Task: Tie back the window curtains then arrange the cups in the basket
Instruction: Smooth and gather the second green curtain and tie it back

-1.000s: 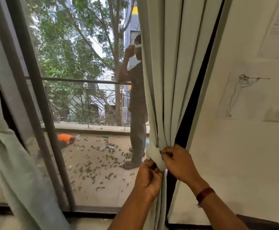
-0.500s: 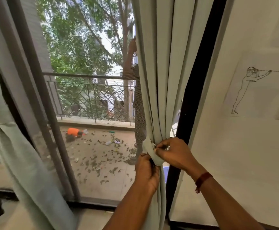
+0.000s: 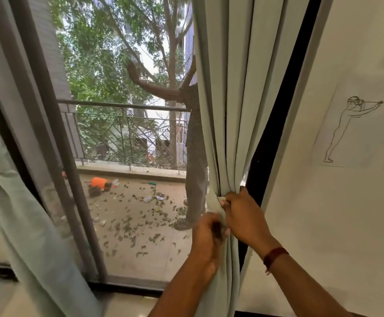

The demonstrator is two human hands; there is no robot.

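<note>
The right pale green curtain (image 3: 232,88) hangs gathered beside the black window frame. A matching tieback band (image 3: 216,202) is wrapped round the bunched folds at waist height. My right hand (image 3: 243,218) pinches the band's end against the curtain. My left hand (image 3: 205,239), just below and to the left, grips the band and the curtain's edge, its fingers curled and blurred. The left curtain (image 3: 15,213) hangs gathered at the far left. No cups or basket are in view.
Through the screen door (image 3: 129,202) lies a balcony with a railing (image 3: 122,106), scattered leaves and an orange object (image 3: 98,181). A person (image 3: 194,156) stands out there, partly behind the curtain. A white wall with a line drawing (image 3: 351,129) is at right.
Both hands have stayed at the tieback while working it. The view has shifted closer. The person outside has raised an arm out to the left.
</note>
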